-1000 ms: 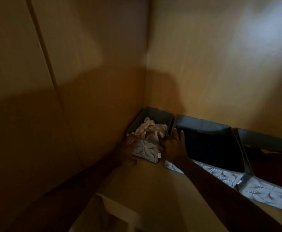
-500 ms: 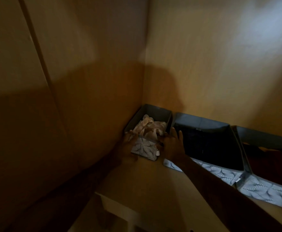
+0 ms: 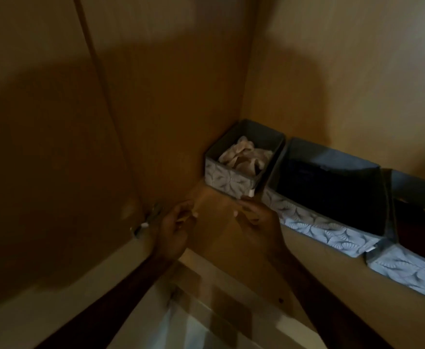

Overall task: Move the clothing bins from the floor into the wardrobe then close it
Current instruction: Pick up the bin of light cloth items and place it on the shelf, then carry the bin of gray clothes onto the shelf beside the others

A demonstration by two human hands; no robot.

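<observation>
Hands: left hand (image 3: 173, 233), right hand (image 3: 259, 220) loose, empty, off the small bin (image 3: 227, 178)
Done: bins (image 3: 314, 224) sit inside wardrobe (image 3: 181, 96)
Remaining: closing it

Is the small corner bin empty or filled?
Filled: the small bin holds crumpled pale fabric, lying below its rim.

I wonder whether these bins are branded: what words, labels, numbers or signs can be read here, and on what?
No text can be read.
On the front of the small bin, a white tag: blurred, unreadable.
On the front corner of the middle bin, a pale tag: too small to read.
</observation>
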